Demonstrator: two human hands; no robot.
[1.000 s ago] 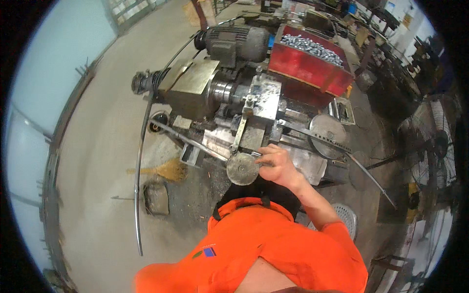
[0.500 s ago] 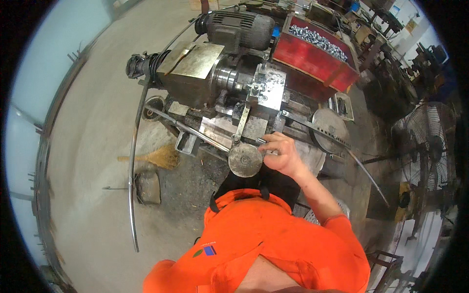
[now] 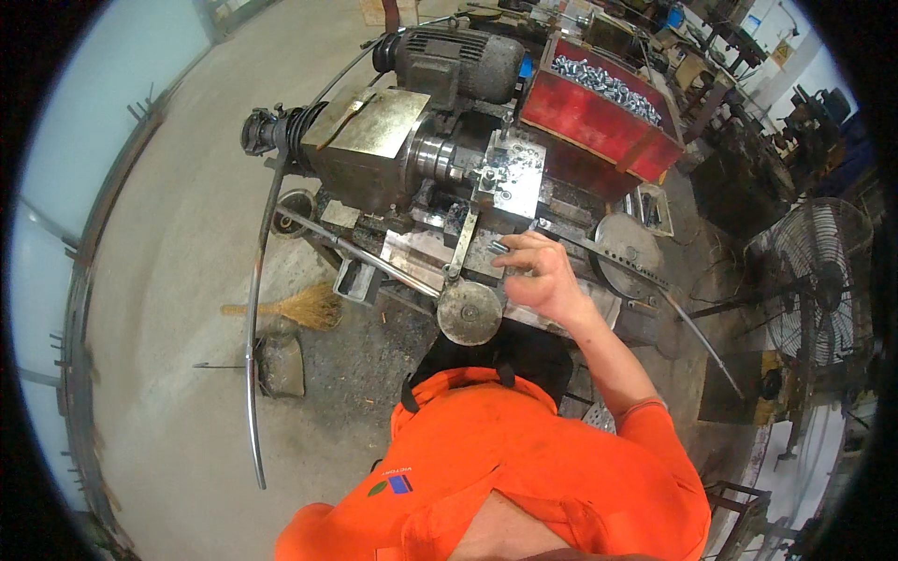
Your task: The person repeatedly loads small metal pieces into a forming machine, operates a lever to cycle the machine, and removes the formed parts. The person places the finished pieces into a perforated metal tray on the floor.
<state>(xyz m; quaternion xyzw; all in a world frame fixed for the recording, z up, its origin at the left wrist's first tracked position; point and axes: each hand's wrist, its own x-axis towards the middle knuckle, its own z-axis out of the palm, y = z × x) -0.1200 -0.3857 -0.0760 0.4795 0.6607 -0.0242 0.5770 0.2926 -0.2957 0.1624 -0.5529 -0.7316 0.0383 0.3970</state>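
My right hand (image 3: 544,276) reaches over the front of a small lathe (image 3: 360,178), its thumb and fingers pinched on a small metal cylinder (image 3: 499,248). Just below and left of the fingers is a round grey metal disc (image 3: 469,314), with a flat lever (image 3: 463,238) running up from it. Beyond the hand stand the shiny spindle chuck (image 3: 435,159) and the oily tool block (image 3: 514,175); the hand is apart from both. My left hand is out of sight.
A red bin (image 3: 599,117) full of small metal parts stands at the back right, beside a motor (image 3: 458,64). Long bars (image 3: 254,374) (image 3: 702,337) stick out on both sides. A broom (image 3: 309,307) lies on the floor at left; a fan (image 3: 809,285) stands at right.
My right hand has moved slightly up and away from the round disc, toward the lathe, with the metal cylinder still between its fingers.
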